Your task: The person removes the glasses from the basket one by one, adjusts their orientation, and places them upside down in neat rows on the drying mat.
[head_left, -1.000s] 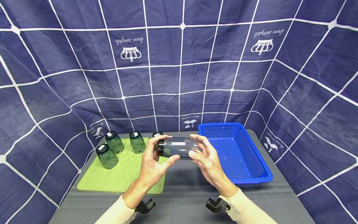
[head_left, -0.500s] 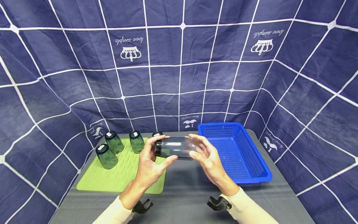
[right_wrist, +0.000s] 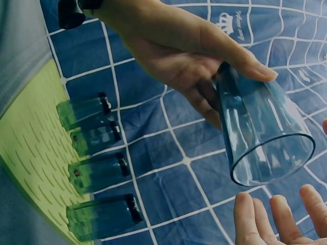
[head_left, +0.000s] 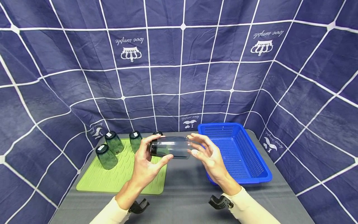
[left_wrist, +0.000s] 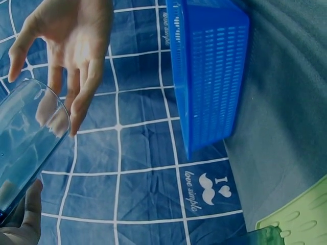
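A clear grey-blue drinking glass [head_left: 171, 147] is held on its side in mid-air, base to the left and rim to the right. My left hand [head_left: 146, 164] grips it round the base end, thumb along the near side. At the rim end is my right hand [head_left: 211, 159], fingers loosely extended. The right wrist view shows its fingertips [right_wrist: 244, 201] apart from the rim of the glass [right_wrist: 271, 158]. In the left wrist view the right hand [left_wrist: 76, 33] is spread beyond the glass mouth [left_wrist: 43, 104].
On the left lies a green drying mat [head_left: 120, 179] with several glasses standing upside down, including a front-left glass [head_left: 107, 157] with a white sticker on its base. A blue perforated basket [head_left: 253, 155] stands on the grey table [head_left: 187, 199] at right. Tile-patterned cloth [head_left: 167, 81] surrounds the table.
The left hand has shifted left with the glass. The right hand's fingers have come away from the rim and opened a little, and a gap now shows there.
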Demonstrator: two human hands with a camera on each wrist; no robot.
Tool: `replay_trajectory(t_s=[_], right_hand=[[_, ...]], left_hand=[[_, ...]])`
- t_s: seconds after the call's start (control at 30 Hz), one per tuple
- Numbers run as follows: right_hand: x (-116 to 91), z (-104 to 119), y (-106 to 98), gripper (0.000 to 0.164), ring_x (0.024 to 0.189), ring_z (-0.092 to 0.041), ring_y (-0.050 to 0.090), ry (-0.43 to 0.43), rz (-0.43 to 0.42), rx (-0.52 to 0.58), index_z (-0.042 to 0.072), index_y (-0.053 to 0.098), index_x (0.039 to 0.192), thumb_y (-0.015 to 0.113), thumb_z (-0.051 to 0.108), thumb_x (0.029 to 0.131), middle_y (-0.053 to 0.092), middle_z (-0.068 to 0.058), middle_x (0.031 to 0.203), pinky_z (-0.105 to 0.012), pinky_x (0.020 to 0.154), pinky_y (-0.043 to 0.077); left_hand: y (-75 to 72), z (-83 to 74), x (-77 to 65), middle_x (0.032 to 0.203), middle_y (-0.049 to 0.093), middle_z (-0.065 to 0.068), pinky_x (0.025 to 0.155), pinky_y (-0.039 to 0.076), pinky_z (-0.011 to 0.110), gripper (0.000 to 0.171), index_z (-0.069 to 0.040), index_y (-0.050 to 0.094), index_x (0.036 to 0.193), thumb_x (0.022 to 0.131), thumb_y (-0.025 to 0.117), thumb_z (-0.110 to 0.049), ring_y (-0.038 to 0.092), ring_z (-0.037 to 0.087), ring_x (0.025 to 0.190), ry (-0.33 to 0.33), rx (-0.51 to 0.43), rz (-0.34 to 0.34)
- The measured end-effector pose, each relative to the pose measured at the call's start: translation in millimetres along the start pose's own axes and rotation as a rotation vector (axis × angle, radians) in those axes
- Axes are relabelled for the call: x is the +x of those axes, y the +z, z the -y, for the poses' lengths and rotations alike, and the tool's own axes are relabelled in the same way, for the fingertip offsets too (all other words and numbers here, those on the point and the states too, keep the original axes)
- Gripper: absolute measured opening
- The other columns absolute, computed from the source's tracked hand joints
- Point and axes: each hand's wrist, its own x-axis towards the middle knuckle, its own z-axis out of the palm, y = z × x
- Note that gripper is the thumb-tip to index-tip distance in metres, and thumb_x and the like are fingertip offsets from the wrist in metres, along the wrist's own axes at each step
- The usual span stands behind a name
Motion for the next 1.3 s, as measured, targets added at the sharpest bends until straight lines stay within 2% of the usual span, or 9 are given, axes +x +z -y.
replay_trajectory(t_s=[0.2, 0.37, 0.57, 0.77, 0.97, 1.03, 1.17, 1.3], right_hand=[[0.5, -0.1, -4.3, 0.059, 0.147, -0.024, 0.072, -0.026, 0.014, -0.005, -0.011, 0.048, 0.164, 0.067, -0.006, 0.108, 0.064, -0.016, 0.163, -0.044, 0.120, 0.064], [1.3, -0.8, -6.9, 0.057, 0.148, -0.026, 0.073, -0.037, 0.021, -0.014, -0.012, 0.050, 0.163, 0.066, -0.007, 0.109, 0.067, -0.010, 0.160, -0.048, 0.121, 0.064], [2.1, 0.8, -8.1, 0.055, 0.145, -0.023, 0.074, -0.047, 0.007, -0.029, -0.012, 0.052, 0.161, 0.066, -0.007, 0.108, 0.068, -0.012, 0.160, -0.045, 0.119, 0.065], [2.1, 2.5, -10.8, 0.055, 0.144, -0.022, 0.075, -0.051, -0.002, -0.038, -0.012, 0.052, 0.161, 0.065, -0.008, 0.108, 0.070, -0.009, 0.158, -0.042, 0.118, 0.065], [1.0, 4.3, -14.5, 0.054, 0.143, -0.021, 0.075, -0.048, -0.019, -0.051, -0.012, 0.052, 0.160, 0.065, -0.009, 0.107, 0.071, -0.005, 0.155, -0.041, 0.118, 0.065], [0.4, 4.9, -16.4, 0.054, 0.143, -0.021, 0.075, -0.044, -0.025, -0.056, -0.012, 0.053, 0.160, 0.065, -0.010, 0.107, 0.072, -0.003, 0.154, -0.041, 0.118, 0.065], [-1.1, 6.6, -20.7, 0.053, 0.143, -0.021, 0.075, -0.039, -0.037, -0.066, -0.010, 0.055, 0.159, 0.065, -0.010, 0.107, 0.072, -0.003, 0.154, -0.042, 0.118, 0.065], [-1.5, 8.0, -24.3, 0.051, 0.142, -0.021, 0.076, -0.046, -0.045, -0.080, -0.011, 0.056, 0.158, 0.065, -0.010, 0.108, 0.073, -0.002, 0.153, -0.041, 0.118, 0.066]], left_hand=[[-6.2, 1.1, -0.4, 0.146, 0.072, 0.030, 0.099, 0.067, 0.021, 0.083, 0.010, 0.059, 0.153, 0.079, 0.095, 0.022, 0.079, 0.009, 0.123, 0.005, 0.017, -0.010], [-11.1, 2.6, -0.9, 0.146, 0.071, 0.033, 0.102, 0.067, 0.022, 0.085, 0.009, 0.059, 0.153, 0.078, 0.096, 0.022, 0.079, 0.010, 0.125, 0.010, 0.026, -0.016], [-16.2, 5.3, -1.5, 0.148, 0.074, 0.021, 0.103, 0.067, 0.022, 0.085, 0.009, 0.060, 0.153, 0.078, 0.096, 0.022, 0.078, 0.010, 0.128, 0.020, 0.042, -0.035], [-20.8, 6.7, -0.8, 0.146, 0.072, 0.024, 0.106, 0.066, 0.021, 0.085, 0.010, 0.061, 0.154, 0.077, 0.096, 0.022, 0.078, 0.010, 0.128, 0.043, 0.061, -0.052], [-26.7, 6.1, -1.0, 0.151, 0.073, 0.009, 0.108, 0.064, 0.020, 0.089, 0.007, 0.062, 0.157, 0.077, 0.095, 0.023, 0.077, 0.010, 0.129, 0.044, 0.083, -0.058], [-29.3, 6.9, -1.5, 0.151, 0.073, 0.010, 0.108, 0.064, 0.020, 0.090, 0.006, 0.061, 0.159, 0.077, 0.095, 0.024, 0.077, 0.010, 0.129, 0.038, 0.092, -0.058], [-34.0, 7.9, -3.2, 0.146, 0.073, 0.025, 0.105, 0.065, 0.019, 0.091, 0.002, 0.061, 0.161, 0.079, 0.094, 0.023, 0.077, 0.008, 0.127, -0.001, 0.121, -0.061], [-38.1, 8.6, -4.0, 0.144, 0.073, 0.029, 0.104, 0.064, 0.018, 0.093, -0.001, 0.061, 0.163, 0.080, 0.095, 0.022, 0.077, 0.007, 0.126, -0.022, 0.150, -0.063]])
